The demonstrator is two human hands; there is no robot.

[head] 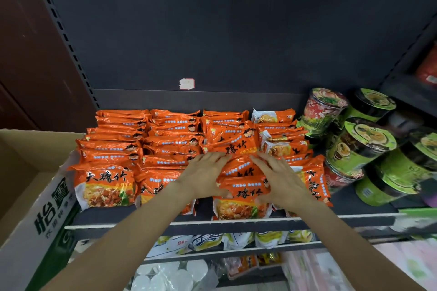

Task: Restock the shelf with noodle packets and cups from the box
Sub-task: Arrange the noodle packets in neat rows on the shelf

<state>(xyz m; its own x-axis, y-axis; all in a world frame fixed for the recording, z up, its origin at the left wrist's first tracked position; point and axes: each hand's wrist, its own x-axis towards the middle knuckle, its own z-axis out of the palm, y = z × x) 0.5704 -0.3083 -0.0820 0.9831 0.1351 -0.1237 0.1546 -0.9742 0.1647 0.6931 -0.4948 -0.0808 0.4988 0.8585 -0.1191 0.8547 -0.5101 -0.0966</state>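
Observation:
Orange noodle packets [111, 182] fill the dark shelf [236, 221] in several rows from back to front. My left hand [201, 177] and my right hand [281, 179] lie with straight fingers on either side of a leaning group of packets [243, 186] in the third row from the left, pressing on it. Noodle cups [361, 146] in green and red wrap are piled at the shelf's right end, several tilted or lying on their sides. The cardboard box [33, 186] stands open at the left, its inside mostly out of view.
A small paper tag [186, 84] is stuck on the dark back panel. Below, lower shelves hold yellow and white packets [236, 240] and white bowls [170, 276]. A neighbouring shelf [411, 94] with red goods is at the far right.

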